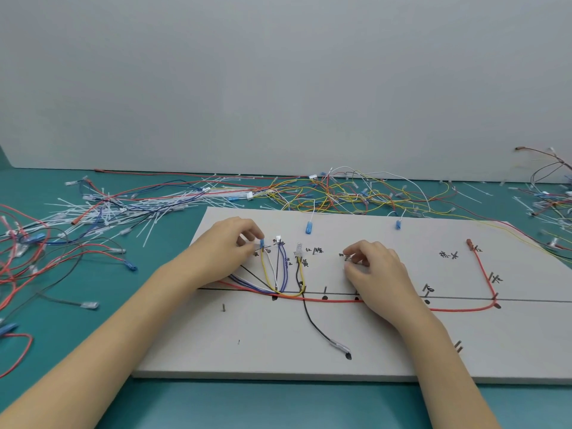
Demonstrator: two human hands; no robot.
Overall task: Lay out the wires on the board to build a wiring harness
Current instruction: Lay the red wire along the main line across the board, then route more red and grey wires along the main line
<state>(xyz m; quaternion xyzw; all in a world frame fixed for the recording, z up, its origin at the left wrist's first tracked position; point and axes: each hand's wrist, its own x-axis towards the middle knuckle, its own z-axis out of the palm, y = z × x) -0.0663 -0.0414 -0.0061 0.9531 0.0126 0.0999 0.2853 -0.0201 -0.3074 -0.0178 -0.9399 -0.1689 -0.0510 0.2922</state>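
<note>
A grey board (309, 351) with pegs and handwritten marks lies on the teal table. A long red wire (458, 309) runs along its black line and turns up to a brown terminal (470, 243) at the right. Yellow, white, blue and black wires fan upward left of centre. My left hand (229, 249) pinches a small blue connector (262, 243) on the yellow wire (263, 267). My right hand (376, 270) rests on the board with curled fingers at a peg (346, 257); what its fingertips hold is unclear. A black wire (312, 323) trails down to a clear terminal (340, 346).
Loose wires in a yellow and red tangle (340, 193) lie behind the board. White cable ties (123, 209) and more red, blue and black wires cover the table at the left. Another wire bundle (551, 196) sits at the far right. Two blue connectors (308, 227) rest on the board's far edge.
</note>
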